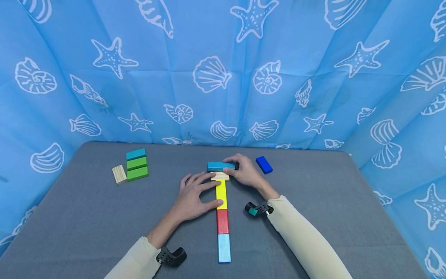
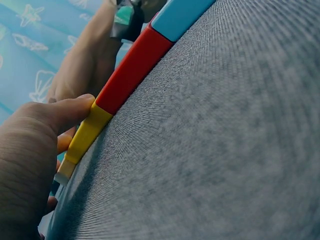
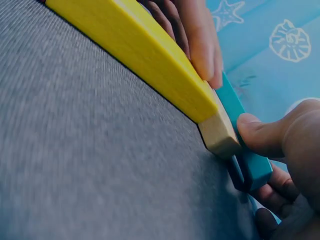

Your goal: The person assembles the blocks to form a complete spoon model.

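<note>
Toward the back of the table, my right hand pinches a teal wooden block near its right end, with the thumb on the near side. This block lies crosswise against a plain wood block, also crosswise. From there a yellow block, a red block and a light blue block run in a straight line toward me. My left hand has its fingers spread over the left side of the line. Its thumb touches the yellow block and its fingertips reach the plain wood block.
On the left, a teal block and two green blocks lie in a stack-like row, with a plain wood block beside them. A dark blue block lies right of my right hand. A blue curtain hangs behind the grey table.
</note>
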The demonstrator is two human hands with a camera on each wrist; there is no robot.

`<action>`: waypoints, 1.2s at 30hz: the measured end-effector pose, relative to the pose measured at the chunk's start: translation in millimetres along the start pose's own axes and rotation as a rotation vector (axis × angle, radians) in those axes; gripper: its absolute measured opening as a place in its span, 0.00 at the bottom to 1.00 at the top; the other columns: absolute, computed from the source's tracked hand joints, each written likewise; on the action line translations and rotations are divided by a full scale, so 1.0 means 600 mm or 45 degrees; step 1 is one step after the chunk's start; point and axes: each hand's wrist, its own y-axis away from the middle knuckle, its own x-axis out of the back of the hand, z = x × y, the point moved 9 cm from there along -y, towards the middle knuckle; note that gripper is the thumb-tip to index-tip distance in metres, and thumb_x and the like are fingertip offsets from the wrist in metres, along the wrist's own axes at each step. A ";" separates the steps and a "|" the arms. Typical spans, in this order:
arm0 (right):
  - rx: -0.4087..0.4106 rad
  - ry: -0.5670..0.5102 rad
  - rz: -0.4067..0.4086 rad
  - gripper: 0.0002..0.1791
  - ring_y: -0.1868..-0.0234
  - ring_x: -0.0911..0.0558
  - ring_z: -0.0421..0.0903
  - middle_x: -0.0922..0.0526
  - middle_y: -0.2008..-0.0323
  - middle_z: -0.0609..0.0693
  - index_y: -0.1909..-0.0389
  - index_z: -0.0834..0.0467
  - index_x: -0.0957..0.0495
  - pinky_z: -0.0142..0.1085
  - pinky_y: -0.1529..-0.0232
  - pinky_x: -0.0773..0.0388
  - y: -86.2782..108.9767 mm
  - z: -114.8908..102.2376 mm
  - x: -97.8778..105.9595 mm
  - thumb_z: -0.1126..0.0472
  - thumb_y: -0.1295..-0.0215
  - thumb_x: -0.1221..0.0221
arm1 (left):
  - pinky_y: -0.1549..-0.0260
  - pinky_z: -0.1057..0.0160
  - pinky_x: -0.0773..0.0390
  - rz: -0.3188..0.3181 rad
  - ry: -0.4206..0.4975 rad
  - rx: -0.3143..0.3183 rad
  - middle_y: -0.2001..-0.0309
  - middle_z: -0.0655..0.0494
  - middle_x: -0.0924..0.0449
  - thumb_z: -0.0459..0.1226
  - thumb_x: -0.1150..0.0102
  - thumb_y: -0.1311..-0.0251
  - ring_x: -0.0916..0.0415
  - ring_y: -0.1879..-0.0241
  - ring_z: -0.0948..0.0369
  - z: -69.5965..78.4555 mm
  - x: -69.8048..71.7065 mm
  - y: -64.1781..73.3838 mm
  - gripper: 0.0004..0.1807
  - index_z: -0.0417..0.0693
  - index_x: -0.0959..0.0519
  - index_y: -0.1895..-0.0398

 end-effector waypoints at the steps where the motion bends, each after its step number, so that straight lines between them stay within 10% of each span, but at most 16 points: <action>1: 0.007 -0.006 -0.010 0.18 0.45 0.23 0.56 0.19 0.47 0.59 0.44 0.62 0.17 0.53 0.40 0.29 -0.001 -0.003 -0.003 0.61 0.31 0.35 | 0.31 0.34 0.60 0.000 0.000 0.000 0.27 0.60 0.33 0.63 0.35 0.42 0.43 0.26 0.48 0.000 0.000 0.000 0.34 0.63 0.21 0.34; 23: 0.036 -0.041 -0.034 0.23 0.40 0.28 0.56 0.21 0.43 0.56 0.39 0.59 0.20 0.56 0.36 0.35 0.006 -0.004 -0.007 0.56 0.33 0.34 | 0.31 0.34 0.59 0.000 -0.002 -0.008 0.26 0.61 0.34 0.62 0.35 0.42 0.43 0.26 0.49 0.001 0.000 0.001 0.34 0.63 0.22 0.33; 36: 0.045 -0.084 0.088 0.28 0.37 0.26 0.58 0.21 0.40 0.59 0.37 0.64 0.23 0.58 0.36 0.34 0.040 0.042 0.099 0.59 0.36 0.30 | 0.31 0.34 0.59 -0.012 0.011 -0.002 0.26 0.60 0.34 0.63 0.36 0.42 0.44 0.26 0.49 0.001 0.000 0.000 0.34 0.64 0.22 0.33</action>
